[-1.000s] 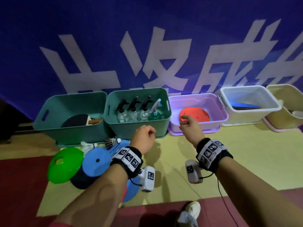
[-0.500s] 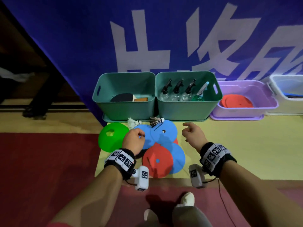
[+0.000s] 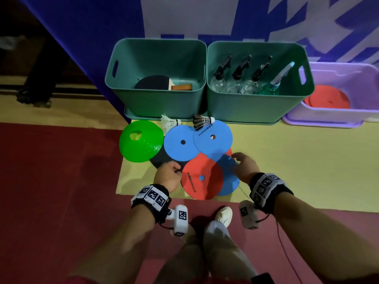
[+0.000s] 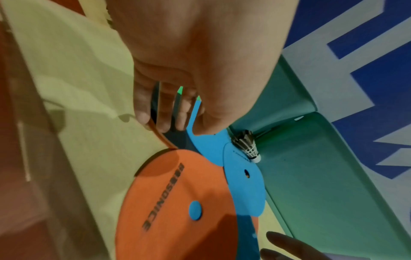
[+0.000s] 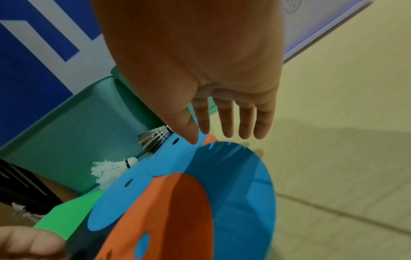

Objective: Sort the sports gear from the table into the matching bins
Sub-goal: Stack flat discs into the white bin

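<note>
A pile of gear lies on the yellow mat: a green cone (image 3: 141, 140), two blue discs (image 3: 180, 143) (image 3: 213, 138), a red disc (image 3: 202, 179) over another blue disc (image 3: 228, 177), and a dark paddle (image 3: 162, 160) underneath. A white shuttlecock (image 3: 170, 123) and a dark shuttlecock (image 3: 203, 120) lie behind them. My left hand (image 3: 174, 169) (image 4: 175, 126) is at the pile's near-left edge, fingers curled over the paddle and thumb by a blue disc's rim; a grip does not show. My right hand (image 3: 238, 158) (image 5: 222, 137) hovers with straight fingers over the lower blue disc's right edge.
Behind the pile stand a green bin (image 3: 155, 99) holding a paddle, a green bin (image 3: 258, 107) with spray bottles, and a purple bin (image 3: 320, 115) with a red disc. A blue banner rises behind them. My feet stand on red floor near the mat's edge.
Both hands came down from in front of the bins to the pile of discs. The view swung left and closer to the pile.
</note>
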